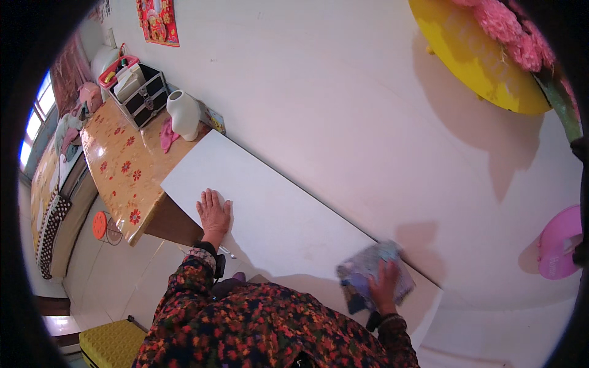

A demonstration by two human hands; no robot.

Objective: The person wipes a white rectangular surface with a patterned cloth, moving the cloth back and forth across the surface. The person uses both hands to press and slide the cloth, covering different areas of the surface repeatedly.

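A long white surface (276,207) runs along the wall in front of me. Palm down, with its fingers spread a little, my left hand (215,215) rests on the left part of it and holds nothing. My right hand (385,283) lies on a grey-purple patterned cloth (363,271) at the right part, near the wall side. Cloth and hand are slightly blurred. Whether the fingers grip the cloth or only press on it, I cannot tell.
At the left, a table with a flowered cover (115,161) bears a black case (142,99), a white vase (183,115) and a pink cloth (168,135). An orange-topped stool (99,225) stands beyond. A yellow padded box (108,342) is at lower left. A pink holder (559,248) hangs at right.
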